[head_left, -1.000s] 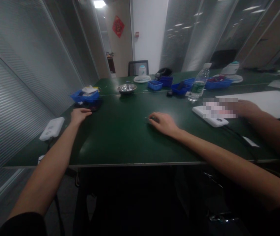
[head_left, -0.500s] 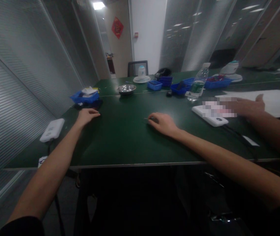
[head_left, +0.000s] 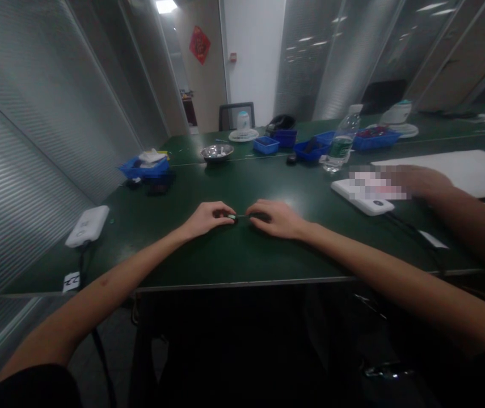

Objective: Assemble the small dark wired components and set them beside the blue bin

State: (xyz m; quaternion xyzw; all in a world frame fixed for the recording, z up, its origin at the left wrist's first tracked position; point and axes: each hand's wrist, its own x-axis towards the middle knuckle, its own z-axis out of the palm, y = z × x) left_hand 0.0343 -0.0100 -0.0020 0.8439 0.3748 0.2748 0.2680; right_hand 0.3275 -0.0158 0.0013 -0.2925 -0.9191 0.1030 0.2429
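Observation:
Over the middle of the green table [head_left: 208, 255], my left hand [head_left: 210, 219] pinches a small object [head_left: 232, 217], light green and dark, at its fingertips. Facing it from the right, my right hand [head_left: 275, 219] is closed on a thin metal rod [head_left: 243, 216] that points left at the small object. The two hands are a short gap apart; whether the rod touches the object cannot be made out. Most of what my right fingers wrap round is hidden.
A metal bowl [head_left: 217, 153] and blue trays [head_left: 266, 145] stand further back, a blue basket [head_left: 144, 167] at the left. White power strips lie left [head_left: 88, 225] and right [head_left: 362, 196]. A clear bottle [head_left: 341, 144] and another person's hand [head_left: 421, 180] are at the right.
My left hand has moved right from beside the blue basket to the rod's tip, and a small object now shows in its fingers. My right hand has hardly moved. The other person's hand has shifted slightly.

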